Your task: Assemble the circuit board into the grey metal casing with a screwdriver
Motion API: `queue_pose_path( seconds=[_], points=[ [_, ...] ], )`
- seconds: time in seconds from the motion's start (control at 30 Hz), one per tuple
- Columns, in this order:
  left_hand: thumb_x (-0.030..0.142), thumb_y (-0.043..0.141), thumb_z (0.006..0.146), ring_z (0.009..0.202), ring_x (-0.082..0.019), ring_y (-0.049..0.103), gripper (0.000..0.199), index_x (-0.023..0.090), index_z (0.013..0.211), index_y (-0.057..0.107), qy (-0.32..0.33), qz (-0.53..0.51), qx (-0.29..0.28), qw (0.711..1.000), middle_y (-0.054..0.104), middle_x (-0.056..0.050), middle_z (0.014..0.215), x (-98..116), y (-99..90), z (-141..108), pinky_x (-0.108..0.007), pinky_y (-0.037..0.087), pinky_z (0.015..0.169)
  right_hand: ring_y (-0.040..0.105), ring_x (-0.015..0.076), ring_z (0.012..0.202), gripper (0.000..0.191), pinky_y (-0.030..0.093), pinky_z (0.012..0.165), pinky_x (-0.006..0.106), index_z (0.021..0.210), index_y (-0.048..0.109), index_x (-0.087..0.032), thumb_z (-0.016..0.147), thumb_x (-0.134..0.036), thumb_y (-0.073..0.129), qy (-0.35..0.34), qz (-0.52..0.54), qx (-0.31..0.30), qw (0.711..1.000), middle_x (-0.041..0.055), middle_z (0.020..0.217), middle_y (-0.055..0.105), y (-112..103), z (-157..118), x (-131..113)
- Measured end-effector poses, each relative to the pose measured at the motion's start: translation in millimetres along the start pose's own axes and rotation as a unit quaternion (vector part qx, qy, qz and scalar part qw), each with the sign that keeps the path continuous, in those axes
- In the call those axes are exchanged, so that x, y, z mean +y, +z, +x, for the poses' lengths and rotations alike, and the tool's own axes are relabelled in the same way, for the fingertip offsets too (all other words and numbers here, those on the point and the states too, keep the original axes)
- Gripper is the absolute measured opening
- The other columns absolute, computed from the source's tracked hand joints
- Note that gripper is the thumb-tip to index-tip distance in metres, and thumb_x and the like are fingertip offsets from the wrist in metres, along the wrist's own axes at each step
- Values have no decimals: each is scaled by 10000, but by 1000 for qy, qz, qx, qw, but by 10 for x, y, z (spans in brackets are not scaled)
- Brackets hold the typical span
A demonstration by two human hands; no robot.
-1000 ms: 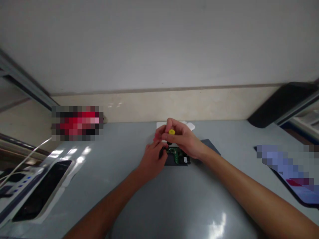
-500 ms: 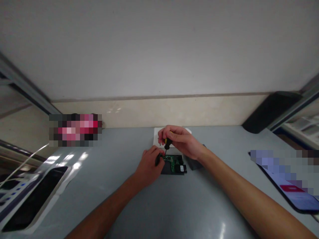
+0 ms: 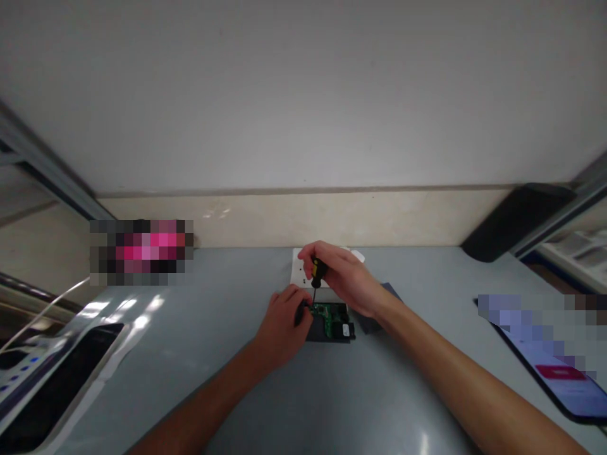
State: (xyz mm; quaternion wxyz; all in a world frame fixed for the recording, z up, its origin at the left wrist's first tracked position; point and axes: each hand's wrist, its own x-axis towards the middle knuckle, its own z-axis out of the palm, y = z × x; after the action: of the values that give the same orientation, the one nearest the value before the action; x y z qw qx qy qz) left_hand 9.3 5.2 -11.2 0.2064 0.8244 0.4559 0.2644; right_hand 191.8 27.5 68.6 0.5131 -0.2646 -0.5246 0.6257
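Observation:
In the middle of the head view, a small black device (image 3: pixel 327 335) with an exposed green circuit board (image 3: pixel 328 322) lies on the grey table. My left hand (image 3: pixel 284 322) is closed around its left end, thumb near the board; a dark piece (image 3: pixel 300 312) shows between thumb and fingers, its kind unclear. My right hand (image 3: pixel 339 268) grips a black and yellow screwdriver (image 3: pixel 317 275), held nearly upright. Its thin shaft points down to the board's upper left, close to my left fingertips; the tip's exact contact is hard to see.
Behind my hands lies a white sheet (image 3: pixel 298 273) with several tiny dark bits on it. A dark flat panel (image 3: pixel 372 325) lies partly under my right wrist. Phones rest at the left (image 3: pixel 61 392) and right (image 3: pixel 564 385). A black object (image 3: pixel 516 221) leans at the back right.
The view has tilted slightly, so everything sits a little lower. My right fingers have shifted on the screwdriver's handle, showing more of it. The left hand keeps its hold.

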Motion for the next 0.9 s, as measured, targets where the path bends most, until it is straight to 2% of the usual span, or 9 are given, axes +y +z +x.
queue_pose_path(
  seconds=[0.13,0.23,0.33,0.4,0.47,0.6,0.7,0.8,0.9],
  points=[
    [134,520,955,1057,-258,669,146,229,962,630,4,-7,4,1000,698,-49,1068,-10,6,4,-459,460,978,635,156,847,340,465,800,316,913,691,-196,910,-510,820,8,8,-9,1000,35,938,708,0,-12,16],
    [143,522,959,1075,-260,675,154,229,981,647,6,-9,2,1000,700,-51,1081,-20,10,6,-461,466,982,569,133,720,375,429,722,298,826,587,-214,949,-507,787,-3,9,-7,1000,-22,758,633,6,-23,15],
    [155,521,967,1080,-257,678,161,230,982,663,7,-13,3,1000,703,-52,1072,-21,7,3,-458,477,997,473,131,645,333,382,667,299,907,603,-225,1015,-532,675,-3,21,8,1000,-59,680,518,13,-25,-2],
    [157,528,961,1074,-254,681,153,230,968,663,5,-16,5,1000,703,-52,1055,-17,3,2,-449,484,998,486,146,673,333,398,691,313,1034,673,-211,1042,-535,596,5,31,-6,999,-45,711,517,9,-24,-17],
    [155,536,955,1065,-251,683,147,228,959,663,4,-17,6,1000,703,-54,1044,-14,0,2,-442,489,991,521,155,725,372,417,731,322,1038,720,-180,1041,-524,579,7,28,-27,999,-15,757,557,-2,-25,-31],
    [139,551,949,1068,-249,687,150,221,968,674,6,-13,11,1000,705,-57,1067,-18,2,6,-435,499,994,585,145,814,317,433,770,302,882,714,-171,955,-475,765,5,-18,-55,998,23,876,659,-14,-42,-61],
    [112,578,935,1087,-251,689,151,216,978,679,9,-10,15,1000,710,-54,1089,-29,23,8,-437,492,1007,657,158,879,355,473,815,307,845,609,-209,878,-443,873,2,-22,-44,999,26,967,732,9,-60,-81],
    [77,591,928,1117,-260,692,175,214,990,682,0,-2,26,1000,714,-50,1085,-33,60,10,-440,477,1011,640,156,765,440,465,747,304,853,496,-246,901,-498,854,5,-38,-33,999,-15,818,724,28,-66,-79],
    [73,583,951,1091,-257,698,181,215,999,684,-16,6,41,999,712,-47,1073,-24,93,20,-435,476,990,519,139,647,419,407,673,296,896,515,-254,966,-589,756,-12,-90,-9,996,-58,677,598,7,-43,-48]
  ],
)
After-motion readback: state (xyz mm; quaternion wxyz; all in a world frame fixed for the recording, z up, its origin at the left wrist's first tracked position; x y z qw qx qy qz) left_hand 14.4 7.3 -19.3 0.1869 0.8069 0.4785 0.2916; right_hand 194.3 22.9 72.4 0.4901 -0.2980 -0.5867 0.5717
